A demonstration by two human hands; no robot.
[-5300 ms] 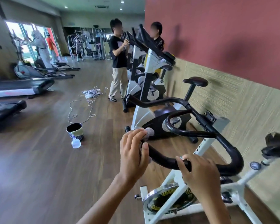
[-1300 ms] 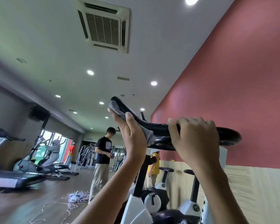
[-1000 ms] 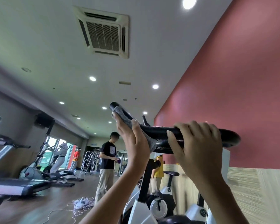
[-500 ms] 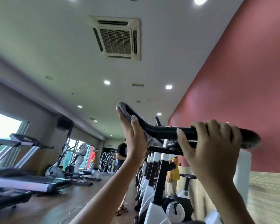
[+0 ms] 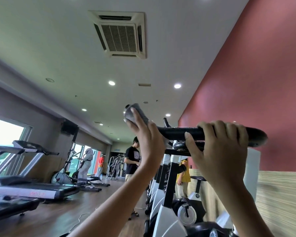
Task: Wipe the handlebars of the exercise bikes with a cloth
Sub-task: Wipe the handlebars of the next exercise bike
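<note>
- Ceiling lights (image 5: 111, 83) above the left hand (image 5: 144, 139) give even, fairly bright light.
- Windows (image 5: 6, 132) far left of it are blown out white.
- The striped wall panel (image 5: 280, 202) below the right hand (image 5: 220, 151) is smeared with blur.
- Straight lines bow near the edges.

The left hand (image 5: 147, 139) now sits higher along the handlebar (image 5: 176, 132). Its cloth (image 5: 140, 112) now wraps the bar's left end.
</note>
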